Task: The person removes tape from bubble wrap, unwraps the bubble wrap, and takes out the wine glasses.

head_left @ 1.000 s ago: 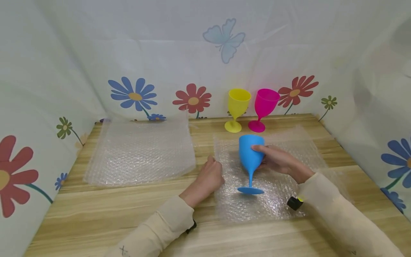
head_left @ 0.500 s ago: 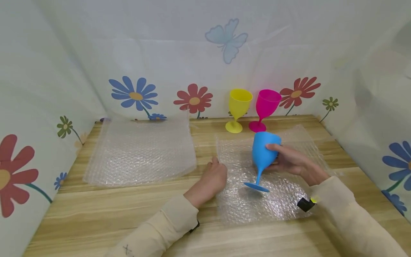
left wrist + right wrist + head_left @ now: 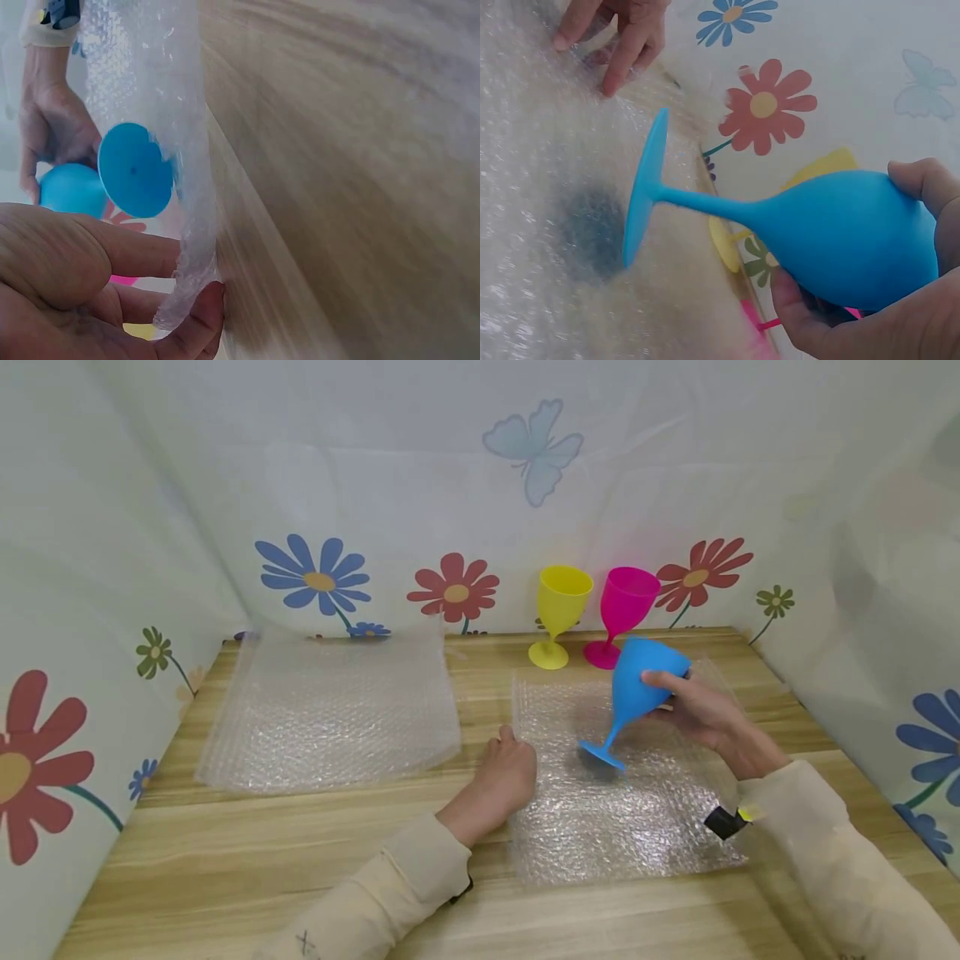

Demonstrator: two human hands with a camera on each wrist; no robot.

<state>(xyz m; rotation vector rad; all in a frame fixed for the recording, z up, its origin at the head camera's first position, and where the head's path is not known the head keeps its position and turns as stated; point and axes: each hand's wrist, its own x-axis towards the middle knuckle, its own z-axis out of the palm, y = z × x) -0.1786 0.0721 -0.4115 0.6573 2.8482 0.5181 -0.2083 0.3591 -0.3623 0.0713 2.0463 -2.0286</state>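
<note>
My right hand (image 3: 708, 714) grips a blue plastic goblet (image 3: 636, 683) by its bowl, thumb on the near side. The goblet leans to the right, its foot over the right-hand sheet of bubble wrap (image 3: 600, 835). In the right wrist view, the goblet's round foot (image 3: 643, 187) hovers over the wrap with a dark shadow beneath it. My left hand (image 3: 504, 772) is at that sheet's left edge. Seen from the left wrist, the thumb and fingers pinch the wrap's edge (image 3: 187, 289), which is lifted a little off the wooden table (image 3: 337, 187).
A yellow goblet (image 3: 564, 597) and a pink goblet (image 3: 628, 597) stand upright at the table's back edge, close behind the blue one. Another bubble wrap sheet (image 3: 337, 710) lies at the left. Flower-printed cloth walls (image 3: 360, 485) enclose the table's back and sides.
My right hand has carried the blue goblet to the right and back, tilting it from upright to a rightward lean. My left hand has shifted slightly right, still at the wrap's edge.
</note>
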